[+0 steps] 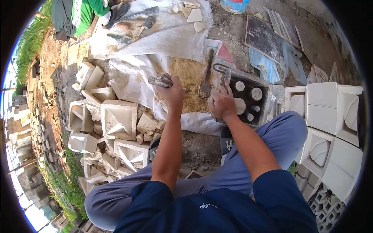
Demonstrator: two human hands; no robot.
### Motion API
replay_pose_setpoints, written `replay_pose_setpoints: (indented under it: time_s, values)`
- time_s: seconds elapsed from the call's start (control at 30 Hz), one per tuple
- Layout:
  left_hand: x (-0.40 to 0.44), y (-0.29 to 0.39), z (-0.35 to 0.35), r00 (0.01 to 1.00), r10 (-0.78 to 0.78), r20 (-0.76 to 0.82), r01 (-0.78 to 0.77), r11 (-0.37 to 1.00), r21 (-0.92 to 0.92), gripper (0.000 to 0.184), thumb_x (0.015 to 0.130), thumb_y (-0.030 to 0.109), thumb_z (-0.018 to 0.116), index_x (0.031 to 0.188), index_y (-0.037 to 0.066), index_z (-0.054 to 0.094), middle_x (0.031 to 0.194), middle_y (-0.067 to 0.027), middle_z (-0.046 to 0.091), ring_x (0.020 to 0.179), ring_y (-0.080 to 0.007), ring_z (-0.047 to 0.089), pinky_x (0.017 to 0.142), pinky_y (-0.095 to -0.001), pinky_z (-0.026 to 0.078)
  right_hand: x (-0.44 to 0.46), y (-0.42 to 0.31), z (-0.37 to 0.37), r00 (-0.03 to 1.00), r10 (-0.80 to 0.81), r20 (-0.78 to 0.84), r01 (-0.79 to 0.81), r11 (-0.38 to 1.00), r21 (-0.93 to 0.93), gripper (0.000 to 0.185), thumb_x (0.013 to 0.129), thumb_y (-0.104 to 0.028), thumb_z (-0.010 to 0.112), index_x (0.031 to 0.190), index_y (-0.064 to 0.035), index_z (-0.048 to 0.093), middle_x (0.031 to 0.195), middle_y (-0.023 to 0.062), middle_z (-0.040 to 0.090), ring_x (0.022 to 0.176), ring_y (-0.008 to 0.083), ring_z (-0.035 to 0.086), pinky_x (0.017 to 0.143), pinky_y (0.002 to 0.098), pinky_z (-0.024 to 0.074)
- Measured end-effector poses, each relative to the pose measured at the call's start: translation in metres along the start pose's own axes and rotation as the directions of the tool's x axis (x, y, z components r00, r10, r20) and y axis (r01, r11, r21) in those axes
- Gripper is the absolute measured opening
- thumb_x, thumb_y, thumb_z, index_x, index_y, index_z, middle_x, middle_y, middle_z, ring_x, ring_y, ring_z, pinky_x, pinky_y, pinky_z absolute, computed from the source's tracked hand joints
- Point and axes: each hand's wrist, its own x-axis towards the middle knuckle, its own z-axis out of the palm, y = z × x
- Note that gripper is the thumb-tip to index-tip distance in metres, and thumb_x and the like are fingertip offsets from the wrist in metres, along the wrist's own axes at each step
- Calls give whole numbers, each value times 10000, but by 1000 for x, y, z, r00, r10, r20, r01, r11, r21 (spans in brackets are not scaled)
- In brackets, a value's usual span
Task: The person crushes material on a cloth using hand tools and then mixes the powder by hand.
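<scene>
My left hand [173,92] is closed around a grey, dust-caked tool [159,81] with a thick rounded end. Its other end is mostly hidden by the hand, so its exact kind is unclear. My right hand [222,103] grips the left wall of a metal mould box [259,80], its fingers bent over the rim. Inside the box stand several round pegs [256,93] of different widths. Between my hands a long-handled flat metal scraper [204,88] lies on a heap of sandy powder [190,73], which is spread over white sacking [136,77].
Broken pale cast blocks [119,119] are piled at the left. Finished blocks [322,95] are stacked at the right. Dark boards [262,37] and a bucket [234,5] are at the back. A person in green [88,13] is at the upper left, near hand tools [149,22].
</scene>
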Motion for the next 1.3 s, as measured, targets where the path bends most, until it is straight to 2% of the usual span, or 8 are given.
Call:
replay_pose_setpoints:
  time_s: [0.23,0.43,0.53,0.63,0.77,0.93,1.1,1.3]
  values:
    - [18,112,4,984,-176,21,176,957,-231,262,841,-65,602,685,47,425,553,-16,469,414,-81,409,397,-272,364,-2,1,-1,1000,3,-23,-2,1000,25,277,874,-204,556,803,-17,749,1004,122,742,1206,254,580,1231,492,234]
    - [28,-8,6,971,-227,76,231,972,-39,192,819,13,673,895,-18,499,788,-55,569,635,-114,550,637,-272,468,3,1,-3,1000,-14,-18,14,1000,6,277,874,-207,554,790,-23,744,986,117,741,1198,260,584,1235,488,224]
    - [24,67,10,922,-368,-123,338,917,-211,198,833,5,655,735,-3,484,701,-59,549,588,-121,527,501,-273,412,2,2,1,999,-3,-41,6,998,60,272,876,-201,554,775,-22,732,989,123,738,1195,272,585,1232,491,231]
    - [30,86,-5,970,-243,15,241,955,-175,176,831,1,655,762,-9,494,699,-47,536,578,-127,511,488,-272,401,2,0,-4,999,-16,-39,17,1000,24,275,881,-199,553,775,-15,728,987,125,737,1196,281,583,1231,495,232]
    - [26,-16,2,999,-22,-48,17,995,-103,383,824,-72,606,651,106,315,589,2,423,447,-87,413,417,-265,337,3,-1,-2,1000,-5,-23,6,1000,15,280,884,-203,551,825,-5,740,1012,126,737,1207,287,578,1229,501,234]
    - [18,74,-9,943,-331,36,332,931,-152,218,828,16,665,723,-22,478,659,-45,529,628,-130,546,556,-266,432,2,4,2,999,-16,-29,17,999,41,270,876,-196,545,909,-14,742,962,120,738,1192,256,577,1223,502,236]
    - [7,16,0,994,-100,-41,94,987,-131,313,833,-74,565,629,77,382,515,-9,421,417,-94,399,411,-277,325,1,-2,-6,1000,7,28,-7,1000,16,294,890,-212,543,875,-7,753,1083,111,729,1225,256,570,1234,485,225]
    - [5,106,-9,950,-299,93,308,945,-111,285,815,-14,607,620,41,407,590,-18,487,541,-73,455,499,-236,359,5,3,-4,1000,26,17,-26,999,19,296,893,-215,543,855,-8,751,1071,114,732,1228,255,568,1233,484,229]
